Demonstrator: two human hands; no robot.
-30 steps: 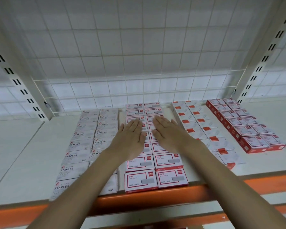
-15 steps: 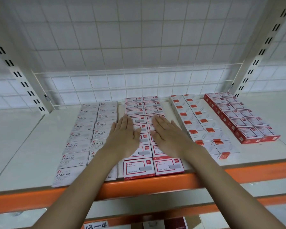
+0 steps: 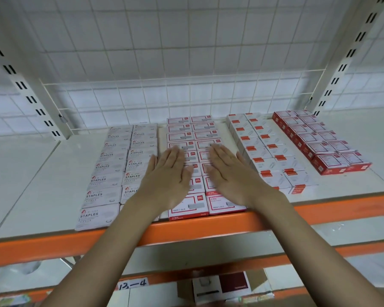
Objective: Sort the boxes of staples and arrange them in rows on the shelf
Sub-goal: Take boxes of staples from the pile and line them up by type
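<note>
- Shelf (image 3: 42, 196): orange front rail, wire mesh behind; it carries four double rows of staple boxes, sorted by kind.
- Grey boxes (image 3: 111, 173) lie far left, red-framed boxes (image 3: 190, 138) in the middle, white boxes (image 3: 273, 158) next, red boxes (image 3: 319, 147) far right.
- Left hand (image 3: 166, 176) and right hand (image 3: 233, 176) lie flat on the middle rows, fingers straight and together, gripping nothing.
- Since a second ago both hands have slid back toward the rail, palms down; this looks like a final squaring-up, so the arranging is nearly done.
</note>
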